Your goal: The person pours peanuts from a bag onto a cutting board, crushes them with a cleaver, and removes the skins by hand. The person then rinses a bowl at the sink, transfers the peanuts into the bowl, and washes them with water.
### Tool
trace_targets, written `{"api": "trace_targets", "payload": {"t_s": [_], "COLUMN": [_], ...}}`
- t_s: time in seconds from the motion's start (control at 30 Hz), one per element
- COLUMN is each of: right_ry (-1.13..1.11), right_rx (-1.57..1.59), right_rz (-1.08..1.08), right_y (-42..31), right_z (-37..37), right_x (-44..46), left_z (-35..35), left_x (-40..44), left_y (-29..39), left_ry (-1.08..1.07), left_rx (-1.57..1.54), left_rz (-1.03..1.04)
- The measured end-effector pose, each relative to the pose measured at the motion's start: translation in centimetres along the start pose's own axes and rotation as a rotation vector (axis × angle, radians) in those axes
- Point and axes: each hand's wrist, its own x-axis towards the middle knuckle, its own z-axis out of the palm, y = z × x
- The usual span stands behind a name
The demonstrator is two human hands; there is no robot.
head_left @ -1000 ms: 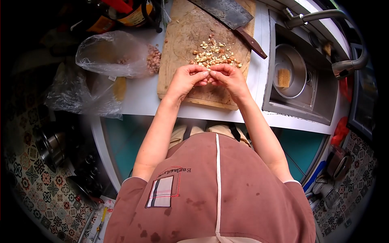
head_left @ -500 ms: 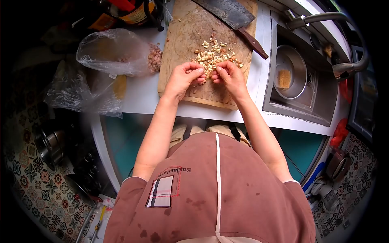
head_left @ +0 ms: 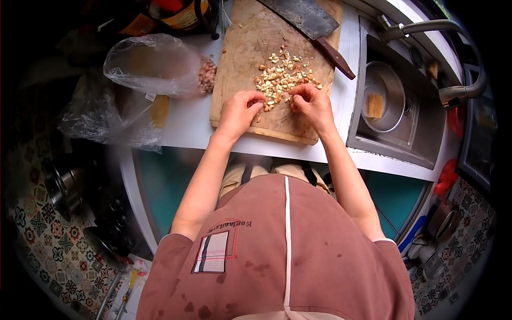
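On the cutting board [head_left: 234, 58], chopped nuts [head_left: 277, 80] lie in a loose heap, with the left hand [head_left: 237, 113] at one side of it and the right hand [head_left: 316, 109] at the other. The two hands met at their fingertips a second ago; they have since come apart, so they no longer seem to share one small piece, and more of the heap shows between them. Each hand's grip is curled, thumb close to the fingers. Whether either one pinches a bit of nut, I cannot tell.

Beyond the heap, the cleaver [head_left: 306, 20] lies flat across the board, its handle reaching past the right edge. Whole pinkish nuts [head_left: 207, 76] sit on the tabletop [head_left: 184, 125] just beside the left edge, at the plastic bag [head_left: 152, 61]. In the sink [head_left: 418, 140], a metal bowl [head_left: 394, 98] holds a sponge [head_left: 375, 106].
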Motion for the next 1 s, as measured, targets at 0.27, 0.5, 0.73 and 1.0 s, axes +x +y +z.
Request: {"api": "trace_targets", "payload": {"t_s": [0.27,0.5,0.73,1.0], "right_ry": [0.030,0.092,0.138,-0.117], "right_rx": [-0.129,-0.578,-0.547,0.334], "right_rz": [-0.156,-0.520,-0.445,0.012], "right_y": [1.5,-0.5,-0.7,-1.2], "right_z": [0.1,2.0,2.1,1.6], "right_x": [0.0,-0.2,-0.1,0.1], "left_z": [1.1,-0.2,-1.8,-3.2], "left_x": [0.5,1.1,0.5,0.3], "left_y": [0.6,-1.1,-0.9,-1.4], "left_ry": [0.056,-0.051,-0.061,-0.143], "left_rx": [0.250,-0.503,-0.732,-0.825], "left_rz": [0.152,-0.302,-0.369,-0.437]}}
